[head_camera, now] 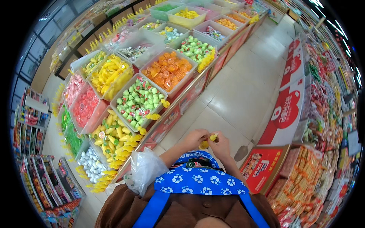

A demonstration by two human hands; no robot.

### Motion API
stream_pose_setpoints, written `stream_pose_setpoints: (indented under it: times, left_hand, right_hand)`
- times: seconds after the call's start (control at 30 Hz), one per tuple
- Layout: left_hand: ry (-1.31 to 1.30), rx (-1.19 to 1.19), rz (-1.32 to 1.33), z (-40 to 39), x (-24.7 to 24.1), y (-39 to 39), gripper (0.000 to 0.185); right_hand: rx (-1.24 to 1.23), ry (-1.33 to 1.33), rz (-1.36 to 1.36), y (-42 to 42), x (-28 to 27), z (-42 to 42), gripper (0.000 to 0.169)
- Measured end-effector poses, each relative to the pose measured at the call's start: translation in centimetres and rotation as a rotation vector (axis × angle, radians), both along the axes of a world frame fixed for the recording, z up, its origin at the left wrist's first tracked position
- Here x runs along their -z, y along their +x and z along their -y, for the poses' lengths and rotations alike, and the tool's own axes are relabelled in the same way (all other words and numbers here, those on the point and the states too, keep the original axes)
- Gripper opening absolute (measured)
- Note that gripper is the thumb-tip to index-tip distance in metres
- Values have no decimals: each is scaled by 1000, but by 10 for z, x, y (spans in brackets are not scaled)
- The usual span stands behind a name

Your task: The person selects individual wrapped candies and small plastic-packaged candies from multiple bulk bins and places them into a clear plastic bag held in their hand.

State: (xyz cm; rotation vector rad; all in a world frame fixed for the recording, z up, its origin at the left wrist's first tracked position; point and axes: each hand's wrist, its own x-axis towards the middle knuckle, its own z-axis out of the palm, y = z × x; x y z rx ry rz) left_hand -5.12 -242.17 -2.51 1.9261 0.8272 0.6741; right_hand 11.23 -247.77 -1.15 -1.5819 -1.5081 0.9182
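Observation:
Both hands meet in front of the blue flowered apron, above the tiled floor. My left hand pinches a small yellow item, whose exact kind I cannot tell. Against it, my right hand has its fingers closed on a yellow piece that resembles the small yellow duck-like figures on the display edge. A translucent plastic bag hangs at my left forearm. Left of the hands, yellow figures line the rim near a bin of green jelly cups.
A candy display with clear plastic bins of orange cups, pink cups and yellow banana-shaped sweets runs along the left. To the right stand a red carton and piled packaged snacks. A tiled aisle lies between.

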Motion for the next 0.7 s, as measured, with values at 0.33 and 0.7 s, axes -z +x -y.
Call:
stream_pose_setpoints:
  times: [0.33,0.7]
  left_hand:
    - [168,-471,-305,-113,31,1,14]
    - [263,-906,-460,-176,56,-23,14]
  right_hand:
    - [-389,41,145,-2,31,-170,24]
    - [-611,194,78,-46,68,-268,25]
